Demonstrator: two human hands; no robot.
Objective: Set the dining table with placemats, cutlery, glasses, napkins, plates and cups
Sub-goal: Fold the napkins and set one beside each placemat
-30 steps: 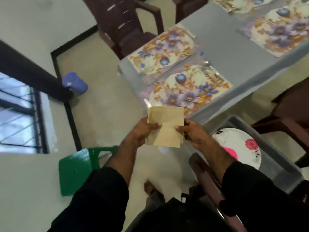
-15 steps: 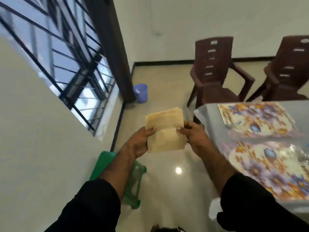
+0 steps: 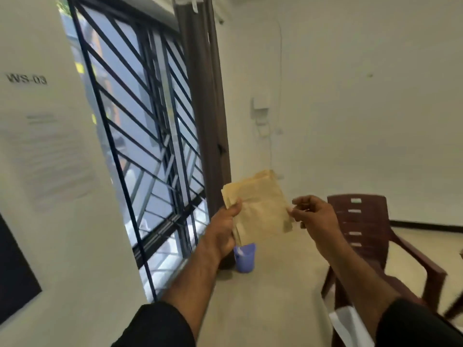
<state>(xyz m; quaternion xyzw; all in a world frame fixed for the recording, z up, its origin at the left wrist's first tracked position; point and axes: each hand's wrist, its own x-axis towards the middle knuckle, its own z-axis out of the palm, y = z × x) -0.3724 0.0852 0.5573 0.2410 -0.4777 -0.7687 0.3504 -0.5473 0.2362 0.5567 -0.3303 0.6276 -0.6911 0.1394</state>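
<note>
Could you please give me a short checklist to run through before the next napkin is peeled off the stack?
1. Stack of tan napkins held securely: ok, the left hand grips its left edge, thumb on top.
2. Right hand has a grip on a single napkin: cannot tell, its fingertips pinch the right edge, but the layers blur together.
3. Stack kept squared up: not ok, the upper edges fan apart.
4. Table and placemats in view for placing: not ok, only a brown chair, the window and wall show.
5. Napkins off the floor, above the blue bin: ok.
</note>
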